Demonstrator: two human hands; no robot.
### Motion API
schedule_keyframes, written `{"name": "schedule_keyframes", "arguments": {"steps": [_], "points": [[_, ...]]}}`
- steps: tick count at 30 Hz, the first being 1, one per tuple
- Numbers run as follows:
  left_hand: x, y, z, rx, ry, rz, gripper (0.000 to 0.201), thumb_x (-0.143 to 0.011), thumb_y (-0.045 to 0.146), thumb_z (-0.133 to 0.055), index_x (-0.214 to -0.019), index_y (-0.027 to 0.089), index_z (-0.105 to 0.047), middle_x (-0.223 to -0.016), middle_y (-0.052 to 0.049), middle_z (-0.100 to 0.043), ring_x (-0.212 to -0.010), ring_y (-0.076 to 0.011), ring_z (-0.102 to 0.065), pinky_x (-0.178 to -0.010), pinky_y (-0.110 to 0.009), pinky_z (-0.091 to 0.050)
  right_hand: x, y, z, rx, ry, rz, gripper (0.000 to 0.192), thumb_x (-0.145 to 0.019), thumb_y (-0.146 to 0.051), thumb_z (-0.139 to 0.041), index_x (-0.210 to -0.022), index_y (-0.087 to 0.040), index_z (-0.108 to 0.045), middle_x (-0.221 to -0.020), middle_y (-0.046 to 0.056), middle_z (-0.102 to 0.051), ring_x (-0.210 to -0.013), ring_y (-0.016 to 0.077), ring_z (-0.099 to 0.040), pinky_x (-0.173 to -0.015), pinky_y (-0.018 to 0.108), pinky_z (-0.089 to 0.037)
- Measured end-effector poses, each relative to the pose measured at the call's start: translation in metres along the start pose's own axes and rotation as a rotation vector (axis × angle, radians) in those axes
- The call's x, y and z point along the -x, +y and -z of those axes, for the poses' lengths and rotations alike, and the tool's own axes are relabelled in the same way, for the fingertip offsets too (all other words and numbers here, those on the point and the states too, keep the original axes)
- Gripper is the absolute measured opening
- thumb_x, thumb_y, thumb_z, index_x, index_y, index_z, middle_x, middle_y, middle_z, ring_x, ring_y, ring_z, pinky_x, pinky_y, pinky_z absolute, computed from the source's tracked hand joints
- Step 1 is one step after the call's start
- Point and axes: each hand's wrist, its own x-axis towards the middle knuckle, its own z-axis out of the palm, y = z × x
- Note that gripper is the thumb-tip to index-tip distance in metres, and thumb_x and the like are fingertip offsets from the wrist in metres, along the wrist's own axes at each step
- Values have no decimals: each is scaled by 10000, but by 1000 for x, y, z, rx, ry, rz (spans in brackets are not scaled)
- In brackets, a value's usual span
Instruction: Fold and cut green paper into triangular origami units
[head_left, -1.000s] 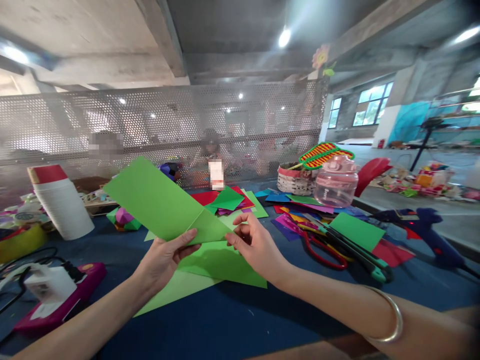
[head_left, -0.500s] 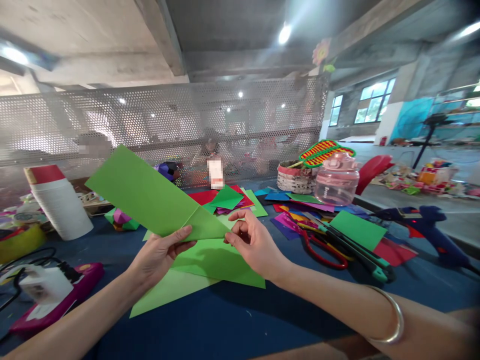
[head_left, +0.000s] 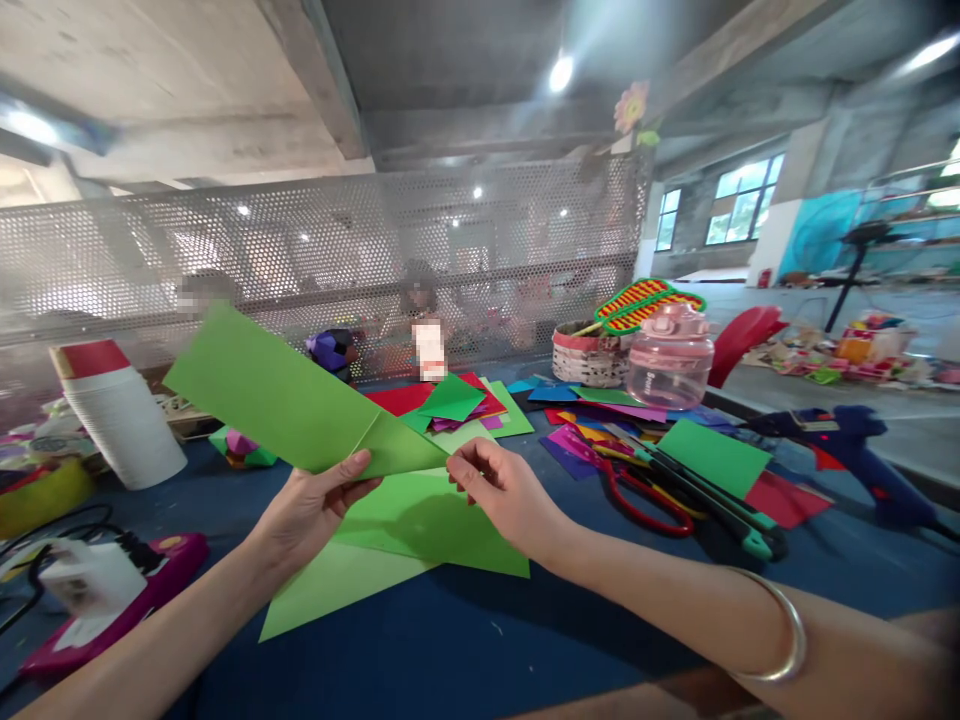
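Note:
A sheet of green paper (head_left: 277, 385), folded over at its lower right end into a point, is held up above the table. My left hand (head_left: 315, 510) grips its lower edge, thumb on the front and fingers behind. At the pointed tip, my right hand (head_left: 510, 495) pinches the paper between thumb and fingers. Beneath both hands lie more green sheets (head_left: 435, 530), a brighter one over a paler one (head_left: 330, 585). A silver bangle (head_left: 791, 630) circles the right forearm.
To the right lie red-handled scissors (head_left: 649, 505), a cutter (head_left: 727, 500), coloured paper and a blue glue gun (head_left: 840, 450). A clear bottle (head_left: 670, 365) and a woven basket (head_left: 589, 355) stand behind. Stacked paper cups (head_left: 124, 420) and a magenta power strip (head_left: 161, 570) are left.
The held paper and my left hand have shifted slightly left. My right hand's fingers have drawn closer together at the folded tip.

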Motion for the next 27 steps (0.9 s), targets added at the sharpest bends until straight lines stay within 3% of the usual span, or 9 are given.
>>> {"name": "schedule_keyframes", "arguments": {"steps": [13, 19, 24, 27], "points": [[-1, 1, -2, -51, -10, -6, 220, -681, -62, -781, -805, 111, -726, -842, -51, -777, -690, -172, -739, -617, -268, -665, -3, 3, -1, 41, 33, 43, 170, -876, -293, -578, -737, -209, -529, -636, -25, -503, -581, 132, -446, -545, 268, -358], [-1, 3, 1, -88, -27, -7, 207, -646, -23, -833, -784, 99, -740, -793, -47, -773, -641, -161, -722, -595, -259, -658, -3, -6, 5, 200, -51, 117, 200, -839, -242, -597, -675, -215, -486, -589, -36, -471, -554, 128, -411, -533, 272, -320], [2, 1, 4, -153, -79, 17, 292, -582, 86, -919, -822, 94, -752, -874, -77, -784, -702, -186, -734, -640, -285, -658, -2, -8, 6, 212, -178, 5, 191, -890, -347, -587, -773, -199, -557, -733, -2, -569, -634, 138, -487, -593, 279, -374], [8, -6, 3, -220, -149, 75, 361, -597, 158, -932, -912, 109, -761, -959, -95, -785, -784, -216, -744, -665, -295, -651, 2, -12, 2, 171, -231, -31, 329, -942, -500, -528, -828, -194, -558, -745, -11, -527, -619, 122, -441, -562, 267, -342]]}}
